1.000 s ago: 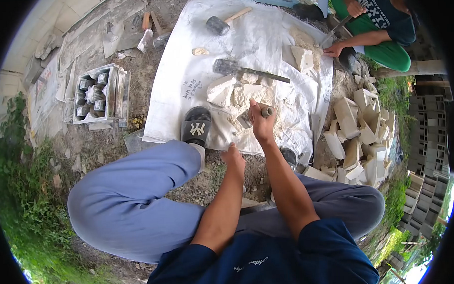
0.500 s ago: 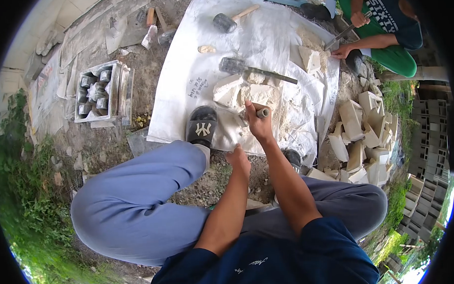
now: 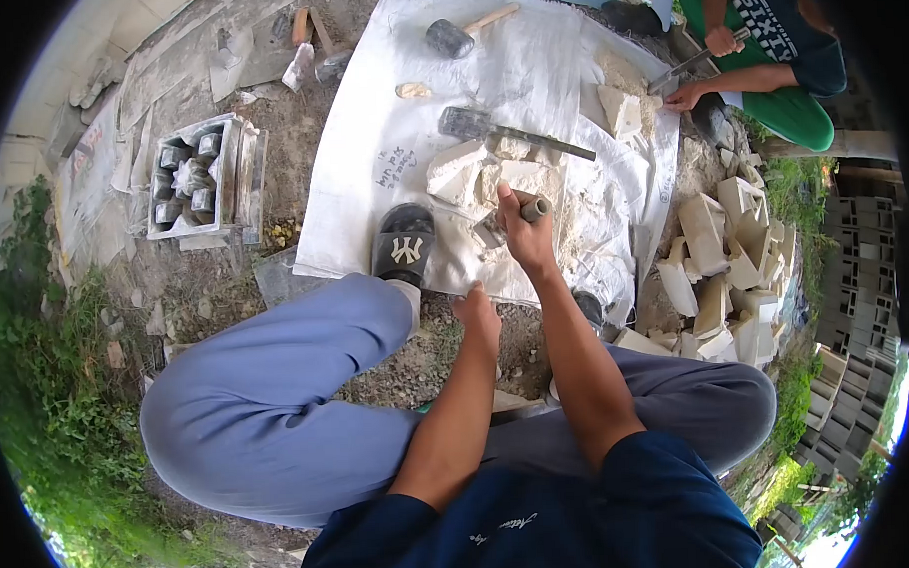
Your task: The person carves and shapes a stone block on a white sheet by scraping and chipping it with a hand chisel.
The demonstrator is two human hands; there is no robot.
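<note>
My right hand [image 3: 526,229] is wrapped round the handle of a tool [image 3: 536,209], whose flat metal head shows just left of the fingers, over the white sheet. Pale broken blocks [image 3: 455,176] and crumbled material lie right beyond it. My left hand [image 3: 477,309] hangs at the sheet's near edge with its fingers curled in; whether it holds anything is hidden. A mallet with a long dark handle [image 3: 466,122] lies behind the blocks. Farther back rests a black mallet with a wooden handle [image 3: 450,39].
White sheet [image 3: 351,177] under the work. A metal mould [image 3: 190,181] with dark cylinders stands at left. Broken pale blocks [image 3: 705,235] are heaped at right. At the upper right a person [image 3: 766,43] holds a long blade against pale material. My sandalled foot [image 3: 404,244] rests on the sheet.
The view has shifted slightly, moving the scene a little to the right. The tool in my right hand has tilted and shifted slightly near the blocks. My left hand stays near the sheet's edge.
</note>
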